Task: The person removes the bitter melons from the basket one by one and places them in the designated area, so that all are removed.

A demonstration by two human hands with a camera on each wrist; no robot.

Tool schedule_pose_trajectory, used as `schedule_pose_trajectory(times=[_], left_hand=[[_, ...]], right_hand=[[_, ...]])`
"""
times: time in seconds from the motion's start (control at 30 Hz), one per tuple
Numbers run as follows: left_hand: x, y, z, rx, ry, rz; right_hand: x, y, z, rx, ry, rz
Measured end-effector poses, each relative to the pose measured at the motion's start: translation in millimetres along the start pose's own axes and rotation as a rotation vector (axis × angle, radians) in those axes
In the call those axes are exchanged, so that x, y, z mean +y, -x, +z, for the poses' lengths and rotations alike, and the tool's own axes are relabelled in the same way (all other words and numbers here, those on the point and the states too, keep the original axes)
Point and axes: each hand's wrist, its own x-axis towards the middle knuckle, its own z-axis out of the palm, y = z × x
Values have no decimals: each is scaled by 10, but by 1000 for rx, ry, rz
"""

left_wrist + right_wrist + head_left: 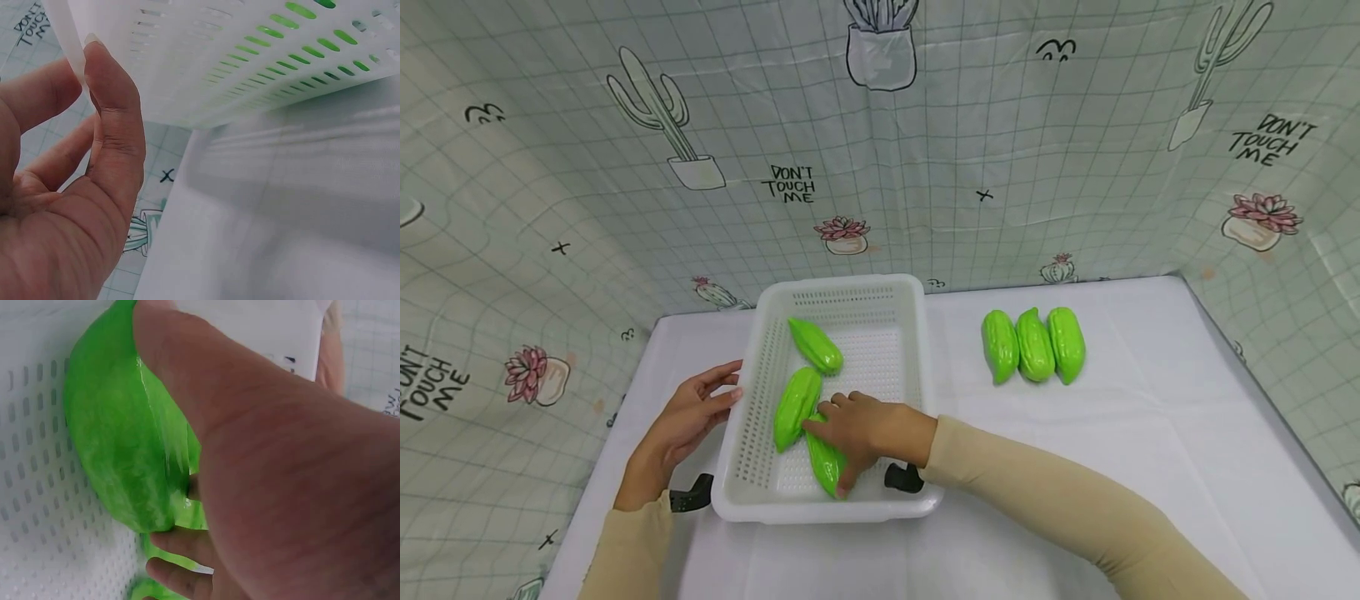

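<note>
A white plastic basket [917,333] with slotted walls stands on the table and holds three glossy green, ridged fruits that look like star fruits. One star fruit [816,346] lies toward the back, another star fruit [796,408] at the left. My right hand [868,425] reaches into the basket and grips the nearest star fruit [119,425], thumb at its near end and fingers at its far end. At the basket's left side, my left hand [692,412] touches the rim with its fingertips, fingers loosely bent; the left wrist view shows the thumb [115,119] against the white edge.
Three more star fruits [1033,346] lie side by side on the white tablecloth [1150,417], right of the basket. Behind and at both sides hangs a gridded cloth [925,167] with cactus drawings. A black strap piece [691,493] shows at the left wrist.
</note>
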Motion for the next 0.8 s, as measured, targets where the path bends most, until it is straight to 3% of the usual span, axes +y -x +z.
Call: schedule_pose_trajectory(times=[0.8], left_hand=[[-7, 10, 6, 4, 3, 11]], right_hand=[[-6, 62, -26, -79, 11, 9]])
